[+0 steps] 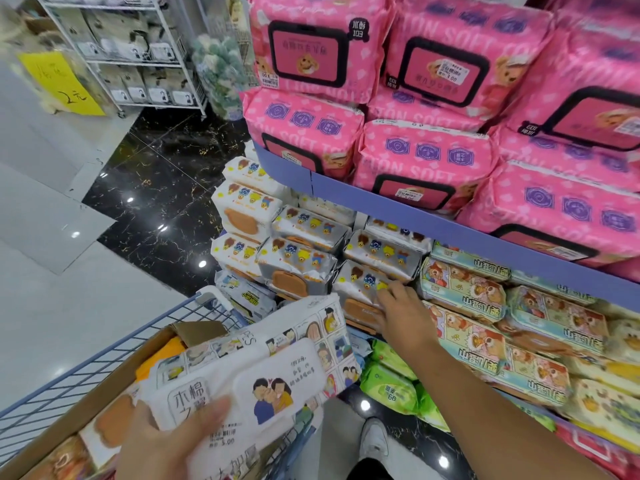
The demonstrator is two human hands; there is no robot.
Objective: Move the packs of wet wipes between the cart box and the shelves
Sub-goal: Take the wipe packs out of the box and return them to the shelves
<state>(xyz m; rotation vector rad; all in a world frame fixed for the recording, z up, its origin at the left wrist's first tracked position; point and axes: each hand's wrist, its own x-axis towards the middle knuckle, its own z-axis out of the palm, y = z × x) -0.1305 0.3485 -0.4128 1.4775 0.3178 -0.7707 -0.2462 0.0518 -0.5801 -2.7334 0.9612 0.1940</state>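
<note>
Left hand (166,441) low in the frame, and it has a white wet-wipes pack printed with cartoon people panels (263,368): thumb laid across the label, the other fingers hidden beneath, clamped on it. The pack sits tilted in the air, just above the brown cardboard box (104,393) in the blue wire cart (69,379). More packs lie in that box, one with an orange lid facing up.

Over to the right hand (401,313), arm stretched out to the lower shelf. Its fingers are bent and slightly apart, tips resting on a silver pack with little bear faces and an orange flip lid (360,289), front of its row. Whether they actually grip it, I cannot tell.

Just right of that, pastel comic-bear packs (467,285) stacked flat. Above, behind the blue shelf edge (433,216), big pink soft-towel packs (426,157) piled high. Below, green packs (388,382) near the floor.
</note>
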